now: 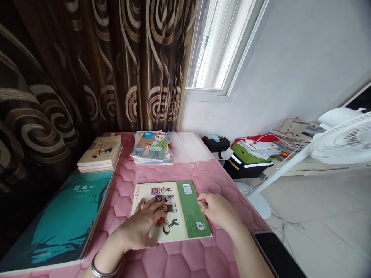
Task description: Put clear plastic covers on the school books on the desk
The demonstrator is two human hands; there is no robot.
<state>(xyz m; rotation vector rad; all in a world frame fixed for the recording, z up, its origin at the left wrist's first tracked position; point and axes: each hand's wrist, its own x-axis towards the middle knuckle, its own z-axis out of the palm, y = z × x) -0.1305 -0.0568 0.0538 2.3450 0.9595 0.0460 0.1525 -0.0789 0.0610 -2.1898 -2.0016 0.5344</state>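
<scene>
A home is showing: a patterned curtain (121, 61) is hanging at eleven o'clock, a fan (333, 144) is standing at three, a quilted cover (174, 260) is lying at six.

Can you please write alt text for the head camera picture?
A person's left hand lies spread on a cream and green book on a pink quilted cover, with the right hand by the book's right edge. Behind are more books and see-through sheets; a teal book lies at left, a white fan at right.

Head view, facing forward, down over pink quilted surface (179, 258)
</scene>
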